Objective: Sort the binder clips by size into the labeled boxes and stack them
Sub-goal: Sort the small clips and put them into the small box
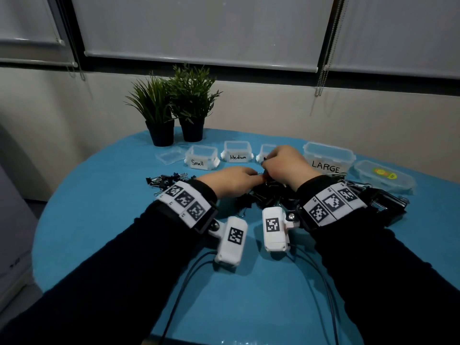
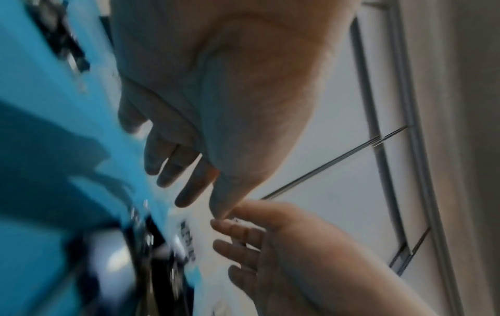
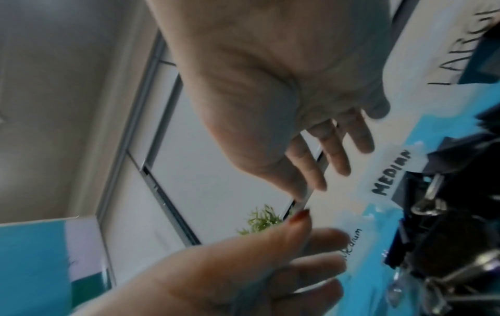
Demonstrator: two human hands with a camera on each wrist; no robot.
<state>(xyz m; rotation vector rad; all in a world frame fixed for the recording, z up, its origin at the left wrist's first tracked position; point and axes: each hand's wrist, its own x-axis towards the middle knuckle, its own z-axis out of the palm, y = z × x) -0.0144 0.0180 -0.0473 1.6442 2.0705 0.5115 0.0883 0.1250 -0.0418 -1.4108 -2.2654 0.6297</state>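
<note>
The round blue bench (image 1: 104,195) carries a row of clear boxes along its far side: the box marked LARGE (image 1: 328,158) on the right, then a box half hidden behind the right hand, the box marked Medium (image 1: 237,150), and the box marked Small (image 1: 201,158) on the left. All of them look empty from the head view, so the sorting seems barely begun.

The binder clips (image 1: 261,195) lie in a dark tangled heap in the middle of the bench, mostly under the two hands, with a looser scatter of small clips (image 1: 165,181) trailing to the left and some big ones (image 1: 380,200) on the right behind the wrist.

The left hand (image 1: 234,180) and right hand (image 1: 283,165) meet just above the heap, fingertips almost touching. The wrist views show both hands with fingers loosely apart and gently curled. Whether a clip is pinched between them cannot be told, as blur and the hands themselves hide that spot.

Judging by their look, the clips are light, hard steel with sprung wire handles. They should snag on one another in a heap and slip if taken by the smooth black body. The wire loops look the better hold, lifted one at a time so neighbours drop free.
</note>
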